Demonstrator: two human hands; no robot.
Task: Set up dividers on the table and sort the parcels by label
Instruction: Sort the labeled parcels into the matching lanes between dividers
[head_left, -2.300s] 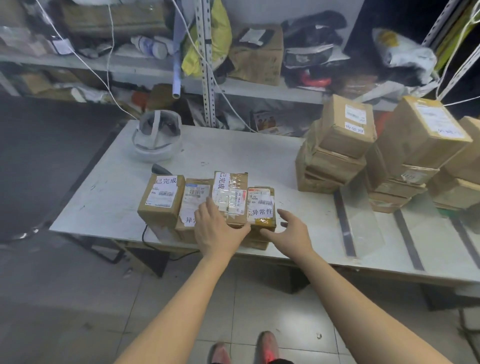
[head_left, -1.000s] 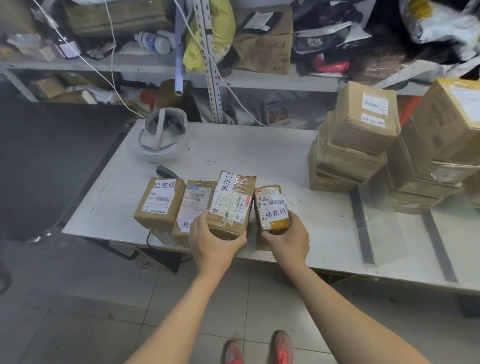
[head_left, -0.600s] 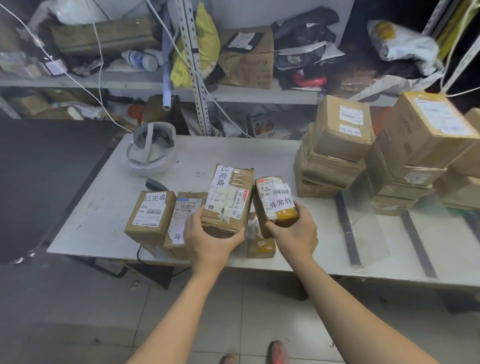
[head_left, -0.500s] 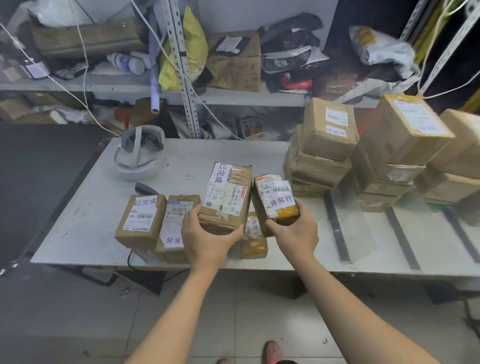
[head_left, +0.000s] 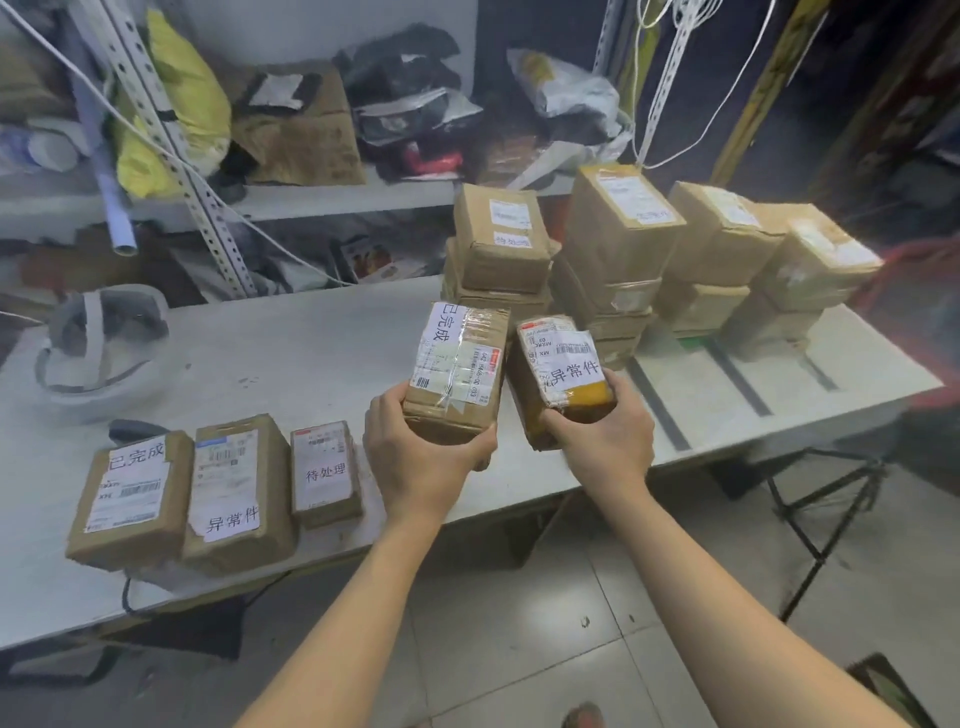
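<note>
My left hand (head_left: 421, 457) grips the larger parcel (head_left: 457, 374), my right hand (head_left: 602, 447) the smaller parcel (head_left: 563, 374), long axes pointing away; the stacks (head_left: 613, 249) lie beyond, nearer my right hand.

Left hand (head_left: 418, 462): grips taped parcel (head_left: 457, 379), lifted.
Right hand (head_left: 605, 447): grips smaller parcel (head_left: 561, 379).
Table (head_left: 311, 353): three labelled parcels (head_left: 236, 483) near the front edge; stacked parcels (head_left: 618, 244) behind.

Open tabletop (head_left: 311, 353) stretches between three flat parcels (head_left: 236, 488) and the stacked boxes (head_left: 613, 244).
</note>
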